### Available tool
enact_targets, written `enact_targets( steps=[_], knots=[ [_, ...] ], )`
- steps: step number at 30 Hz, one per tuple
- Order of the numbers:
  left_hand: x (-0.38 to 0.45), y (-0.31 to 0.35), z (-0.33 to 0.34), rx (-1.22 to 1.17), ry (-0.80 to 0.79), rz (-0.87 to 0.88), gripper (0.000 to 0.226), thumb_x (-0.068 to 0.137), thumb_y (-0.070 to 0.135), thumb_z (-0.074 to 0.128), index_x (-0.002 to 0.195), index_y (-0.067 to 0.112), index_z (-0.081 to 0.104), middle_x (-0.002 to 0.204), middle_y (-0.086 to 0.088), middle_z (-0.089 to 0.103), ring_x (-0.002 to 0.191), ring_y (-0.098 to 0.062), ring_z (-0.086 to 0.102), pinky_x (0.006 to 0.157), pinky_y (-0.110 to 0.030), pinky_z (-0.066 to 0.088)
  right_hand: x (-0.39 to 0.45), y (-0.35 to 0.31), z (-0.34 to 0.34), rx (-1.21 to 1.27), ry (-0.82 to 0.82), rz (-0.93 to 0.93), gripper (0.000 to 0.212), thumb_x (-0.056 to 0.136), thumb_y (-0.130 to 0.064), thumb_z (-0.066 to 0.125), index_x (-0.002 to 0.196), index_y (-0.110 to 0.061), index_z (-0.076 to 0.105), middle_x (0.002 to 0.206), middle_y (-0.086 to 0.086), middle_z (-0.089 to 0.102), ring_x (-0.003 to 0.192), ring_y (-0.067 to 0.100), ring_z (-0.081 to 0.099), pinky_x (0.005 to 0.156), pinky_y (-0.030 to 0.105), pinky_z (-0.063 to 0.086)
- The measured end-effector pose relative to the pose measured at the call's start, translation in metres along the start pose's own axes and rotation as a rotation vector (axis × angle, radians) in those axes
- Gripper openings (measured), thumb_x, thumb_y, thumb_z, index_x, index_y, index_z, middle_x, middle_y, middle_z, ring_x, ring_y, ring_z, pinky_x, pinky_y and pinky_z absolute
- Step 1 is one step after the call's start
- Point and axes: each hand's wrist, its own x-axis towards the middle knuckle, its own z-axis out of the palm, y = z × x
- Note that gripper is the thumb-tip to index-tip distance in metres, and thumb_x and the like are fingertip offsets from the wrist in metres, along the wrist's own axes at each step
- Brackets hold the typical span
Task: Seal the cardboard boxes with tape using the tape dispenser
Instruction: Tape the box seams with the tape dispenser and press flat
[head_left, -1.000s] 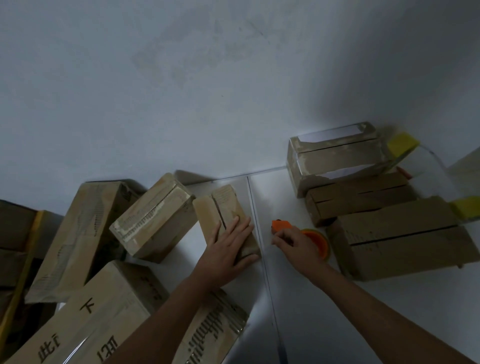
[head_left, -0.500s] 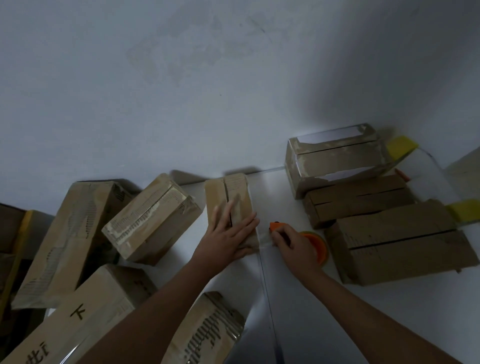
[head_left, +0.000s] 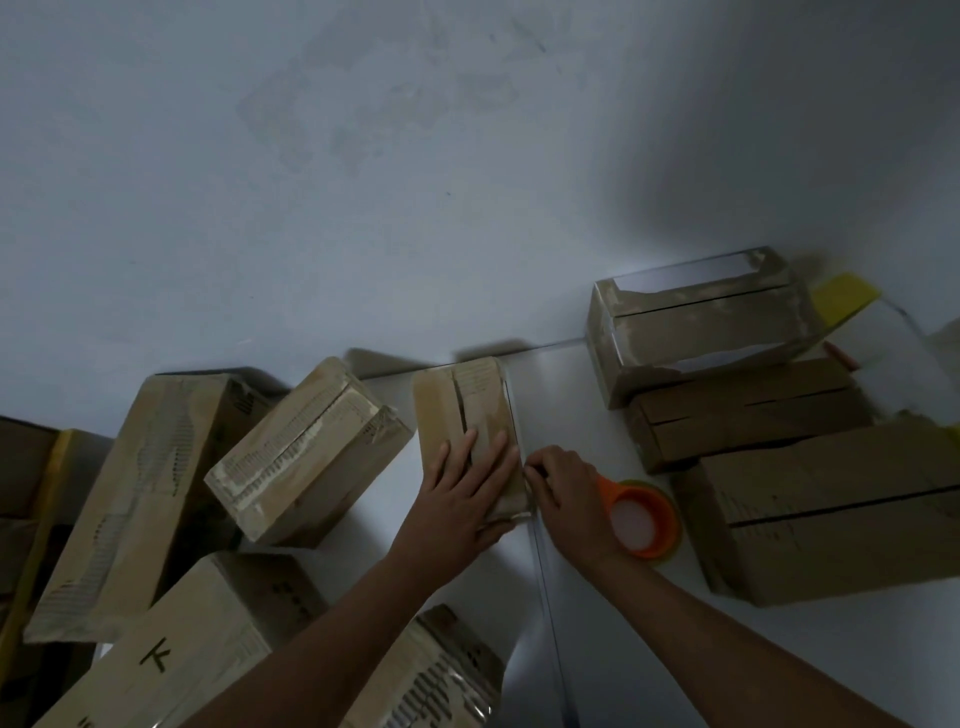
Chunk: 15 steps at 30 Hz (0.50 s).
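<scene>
table (head_left: 613, 649): white, two panels meeting at a seam that runs toward me; it carries everything below.

boxes at right (head_left: 831, 514): three cardboard boxes packed close, the nearest one largest, its flap seam still a dark open line. i judge these are waiting for tape.

boxes at left (head_left: 306, 457): several more, tilted and leaning on one another, some with old tape residue. they crowd the left flank of the work.

small box (head_left: 467, 410): the item in hand, lying flat at the table's centre just left of the seam, its flap slit dark and untaped along the top.

left hand (head_left: 467, 493): fingers spread flat on the near end of the small box, pressing the flaps down.

right hand (head_left: 563, 493): fingers curled at the near right corner of the small box; its grip looks pinched on something thin, probably the tape end, though i cannot make out the tape itself.

tape dispenser (head_left: 641, 517): orange, with its roll, on the table just behind the right wrist, touching or nearly so.

step, as i judge it: starting the strip. next move calls for anchoring the end, then drawing the dispenser along the slit while the left hand holds. the close right-hand boxes leave little room for the swing.
</scene>
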Motion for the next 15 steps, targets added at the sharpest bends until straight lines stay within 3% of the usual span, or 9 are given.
enact_targets(
  steps=[5, 9, 13, 15],
  knots=[
    [-0.001, 0.001, 0.005, 0.035, 0.06, 0.005, 0.074, 0.097, 0.059, 0.045, 0.156, 0.019, 0.025, 0.165, -0.002, 0.015, 0.151, -0.032, 0.012, 0.118, -0.055, 0.024, -0.003, -0.008, 0.017, 0.026, 0.006, 0.054, 0.017, 0.101, -0.025, 0.037, 0.09, -0.018, 0.048, 0.083, -0.001, 0.053, 0.072, 0.015, 0.048, 0.073, 0.038, 0.044],
    [-0.001, 0.002, 0.003, 0.041, 0.05, 0.003, 0.074, 0.096, 0.058, 0.046, 0.156, 0.019, 0.026, 0.164, -0.003, 0.017, 0.151, -0.033, 0.014, 0.117, -0.055, 0.025, 0.001, -0.007, 0.018, 0.093, -0.078, 0.206, 0.026, 0.103, -0.033, 0.036, 0.118, -0.017, 0.05, 0.113, 0.001, 0.052, 0.096, 0.014, 0.053, 0.085, 0.033, 0.048],
    [-0.001, 0.002, -0.004, 0.029, 0.007, 0.001, 0.075, 0.095, 0.06, 0.043, 0.156, 0.02, 0.024, 0.164, -0.002, 0.017, 0.151, -0.032, 0.014, 0.117, -0.055, 0.025, 0.013, -0.008, 0.007, -0.025, -0.264, 0.199, 0.036, 0.099, -0.016, 0.048, 0.134, -0.011, 0.041, 0.135, 0.008, 0.041, 0.105, 0.022, 0.056, 0.087, 0.038, 0.051],
    [-0.002, 0.001, -0.005, 0.005, -0.016, 0.0, 0.076, 0.095, 0.061, 0.043, 0.156, 0.02, 0.022, 0.164, -0.001, 0.016, 0.151, -0.031, 0.011, 0.117, -0.055, 0.024, 0.007, -0.005, -0.003, -0.026, -0.263, 0.128, 0.041, 0.092, -0.006, 0.055, 0.131, -0.012, 0.042, 0.133, 0.005, 0.039, 0.101, 0.019, 0.056, 0.083, 0.036, 0.053]
  ],
)
